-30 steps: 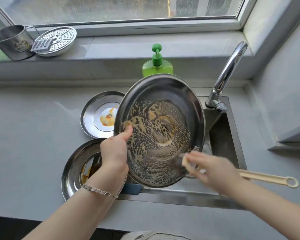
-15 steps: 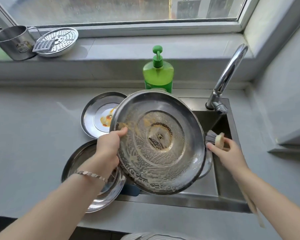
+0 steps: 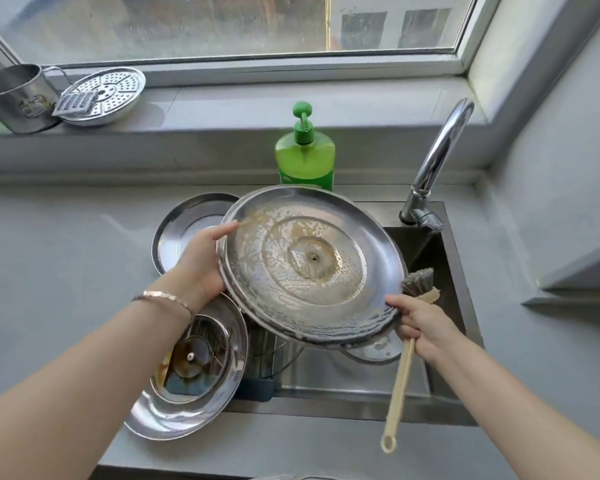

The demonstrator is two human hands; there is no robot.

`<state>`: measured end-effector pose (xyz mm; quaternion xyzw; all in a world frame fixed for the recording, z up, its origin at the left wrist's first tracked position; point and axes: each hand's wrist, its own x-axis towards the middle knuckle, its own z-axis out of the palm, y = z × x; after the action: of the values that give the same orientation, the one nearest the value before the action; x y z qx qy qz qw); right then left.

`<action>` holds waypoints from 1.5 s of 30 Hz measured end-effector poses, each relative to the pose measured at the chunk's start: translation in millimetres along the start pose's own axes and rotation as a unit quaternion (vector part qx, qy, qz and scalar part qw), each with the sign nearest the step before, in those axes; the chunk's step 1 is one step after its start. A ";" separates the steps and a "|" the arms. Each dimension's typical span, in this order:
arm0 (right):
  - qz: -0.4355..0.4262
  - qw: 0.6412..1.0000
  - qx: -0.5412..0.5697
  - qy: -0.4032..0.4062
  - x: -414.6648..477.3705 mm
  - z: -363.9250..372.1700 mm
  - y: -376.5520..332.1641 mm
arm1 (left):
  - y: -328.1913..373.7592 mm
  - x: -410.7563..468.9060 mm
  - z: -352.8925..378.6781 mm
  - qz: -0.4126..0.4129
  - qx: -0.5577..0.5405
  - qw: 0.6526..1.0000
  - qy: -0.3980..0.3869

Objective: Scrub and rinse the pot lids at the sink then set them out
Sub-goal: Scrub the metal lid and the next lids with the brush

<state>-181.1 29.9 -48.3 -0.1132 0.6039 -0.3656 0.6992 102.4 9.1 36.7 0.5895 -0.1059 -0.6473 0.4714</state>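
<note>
Both grips closed — left hand (image 3: 201, 268) pinches lid (image 3: 312, 268) rim, right hand (image 3: 426, 323) wraps brush (image 3: 401, 367) handle just beside it; soap bottle (image 3: 305, 161) beyond, label unreadable.

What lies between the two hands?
In the head view, the soapy pot lid spans the gap; the left hand grips its rim, the right hand holds the brush.

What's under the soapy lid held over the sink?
The sink basin, with the edge of a round steel piece and a ribbed steel container showing. The lid covers the rest.
</note>
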 end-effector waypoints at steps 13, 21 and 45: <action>-0.105 0.991 -0.078 -0.004 -31.0 48.5 27.9 | -109.8 -25.4 39.8 -0.040 -0.193 0.975 0.101; -0.239 0.810 -0.536 0.015 -49.3 11.9 4.4 | -90.6 -27.6 -5.3 0.088 -0.095 0.966 0.225; -0.340 0.776 -0.530 0.052 -37.6 28.3 18.2 | -82.0 -54.1 28.8 0.077 -0.074 0.963 0.247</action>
<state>-148.2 59.1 -23.7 -0.6440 0.6601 -0.2070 0.3265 30.3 80.6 23.9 0.6843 0.0170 -0.4498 0.5737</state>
